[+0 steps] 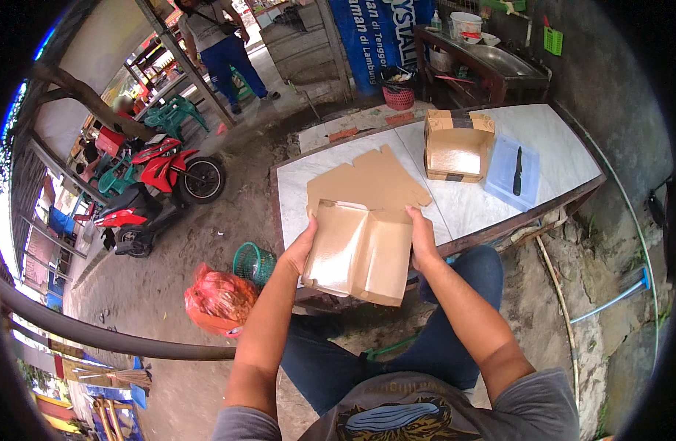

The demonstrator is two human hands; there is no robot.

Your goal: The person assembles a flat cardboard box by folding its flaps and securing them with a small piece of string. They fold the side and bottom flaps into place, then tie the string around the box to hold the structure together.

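Note:
Between my two hands is a partly folded brown cardboard food box [336,253], its shiny inner side facing up and a crease running down its middle. My left hand [302,246] grips its left edge, fingers mostly hidden beneath. At the upper right corner, my right hand [423,237] is closed on the board, thumb on top. Beyond the box, flat brown cardboard blanks [371,176] lie on the white-topped table [297,176]. Farther right on that table stands a larger open carton [459,151]. Beside it is a translucent plastic container [505,165] with a black knife [519,173] on its top.
Left of the table are a green basket [253,263] and a filled red plastic bag [219,298] on the ground. A red motorbike [161,184] is parked farther left. Behind the table stand a sink counter [499,62] and a red basket [398,97]. A person [224,51] stands at the back.

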